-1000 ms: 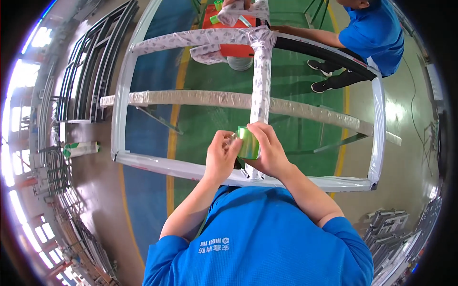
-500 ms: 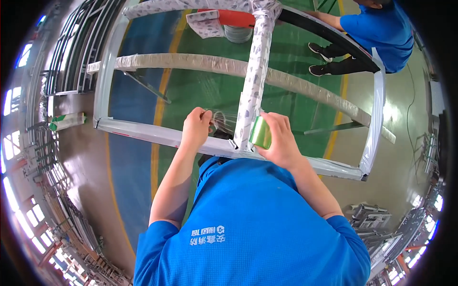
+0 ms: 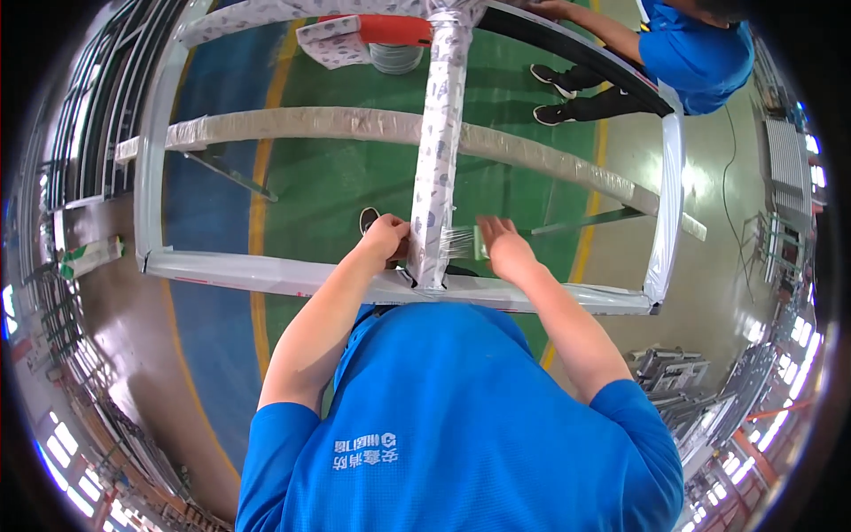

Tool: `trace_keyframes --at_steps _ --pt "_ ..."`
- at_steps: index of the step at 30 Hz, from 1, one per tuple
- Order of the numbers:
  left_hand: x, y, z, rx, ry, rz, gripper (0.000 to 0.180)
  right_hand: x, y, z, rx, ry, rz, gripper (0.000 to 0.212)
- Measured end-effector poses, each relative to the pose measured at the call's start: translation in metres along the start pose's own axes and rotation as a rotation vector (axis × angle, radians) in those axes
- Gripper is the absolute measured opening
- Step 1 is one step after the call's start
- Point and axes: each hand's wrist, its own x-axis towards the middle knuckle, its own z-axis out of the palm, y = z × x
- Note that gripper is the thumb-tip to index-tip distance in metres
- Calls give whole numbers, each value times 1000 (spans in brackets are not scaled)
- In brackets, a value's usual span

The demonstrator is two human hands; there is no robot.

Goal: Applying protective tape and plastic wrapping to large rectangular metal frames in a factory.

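A bar wrapped in white patterned film (image 3: 434, 164) runs up the middle of a large frame and meets its near rail (image 3: 248, 273). At the bar's lower left side, my left hand (image 3: 383, 241) is closed, its fingertips pressed to the edge and partly hidden, at the end of the clear film. My right hand (image 3: 511, 252) is just right of the bar, fingers round a roll of clear film (image 3: 481, 243) with a greenish look. A crinkled strip of film (image 3: 457, 241) stretches from the bar to the roll.
A curved wrapped bar (image 3: 310, 124) crosses behind the middle bar. A co-worker (image 3: 696, 53) stands at the far right, an arm at the frame's dark top rail (image 3: 567, 43). A red piece (image 3: 394, 30) lies above a pale bucket (image 3: 395, 58). Metal profiles (image 3: 84, 133) stand at left.
My left hand has moved in against the bar's left side. The right hand has turned the roll, and the film now spans from the bar to it. The view has shifted.
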Motion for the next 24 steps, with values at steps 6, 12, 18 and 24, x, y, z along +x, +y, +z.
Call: trace_keyframes --at_steps 6,12,18,24 --pt "20 1 -1 304 39 -2 44 80 -3 92 87 -62 -286 58" --pt "46 -6 -34 885 173 116 133 116 -31 84 672 -411 -289 47" --pt "54 32 -75 468 3 189 116 125 -5 198 2285 -596 29 46" --pt "46 38 -62 297 -97 153 71 126 -29 160 1780 -388 -92 45"
